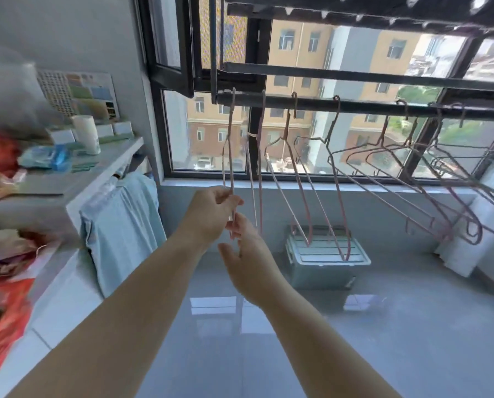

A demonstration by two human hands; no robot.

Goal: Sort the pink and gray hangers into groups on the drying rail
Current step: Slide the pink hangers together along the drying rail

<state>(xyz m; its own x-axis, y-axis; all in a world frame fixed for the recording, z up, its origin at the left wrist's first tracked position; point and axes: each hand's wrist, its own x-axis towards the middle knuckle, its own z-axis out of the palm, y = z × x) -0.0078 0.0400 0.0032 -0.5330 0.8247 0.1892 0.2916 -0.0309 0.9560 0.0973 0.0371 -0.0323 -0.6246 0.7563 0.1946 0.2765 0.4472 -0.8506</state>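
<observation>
A dark drying rail point(354, 106) runs across the window. Several thin wire hangers hang from it. The leftmost pink hanger point(230, 145) hangs edge-on near the rail's left end. My left hand point(211, 214) pinches its lower part, and my right hand point(245, 251) holds the same hanger just below. A second pink hanger point(260, 168) hangs right beside it. Further right hang more pink hangers point(300, 191) and, mixed among them, gray hangers point(440, 162).
A gray-green lidded storage box point(323, 257) sits on the floor under the hangers. A shelf point(102, 165) with boxes, a roll and bags stands on the left, with a light blue cloth point(122, 225) draped over its side. White rolls point(475, 239) lean at the right wall.
</observation>
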